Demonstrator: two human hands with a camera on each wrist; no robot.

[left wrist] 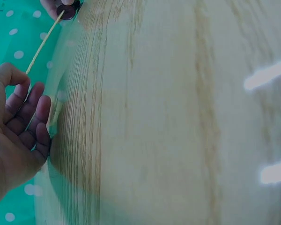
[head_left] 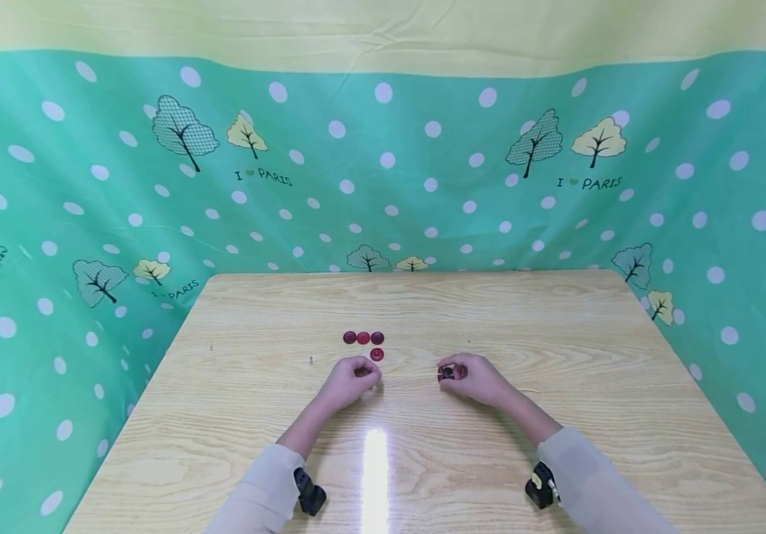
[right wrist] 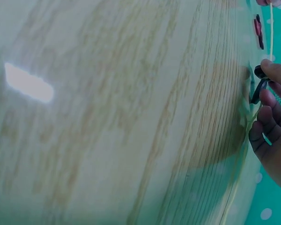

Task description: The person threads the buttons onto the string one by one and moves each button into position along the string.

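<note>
Between thumb and forefinger, my left hand (head_left: 351,381) pinches the end of a thin yellow cord (left wrist: 42,46). The cord runs taut across to my right hand (head_left: 477,380), whose thumb and fingertips grip a few dark red, button-like discs (head_left: 448,373). In the right wrist view the held discs (right wrist: 259,84) look nearly black, and the cord appears to pass through them; the fingers partly hide them. Beyond the left hand lie several loose round buttons (head_left: 363,337), dark red and brighter red, with one red button (head_left: 377,354) set closer to that hand.
A pale wood-grain table (head_left: 276,319) lies under both hands. The cord's loose tail (head_left: 529,390) trails right of the right hand. Green dotted cloth (head_left: 383,200) hangs behind and at both sides. Small dark marks (head_left: 311,360) show on the tabletop; a bright reflection glares near the front.
</note>
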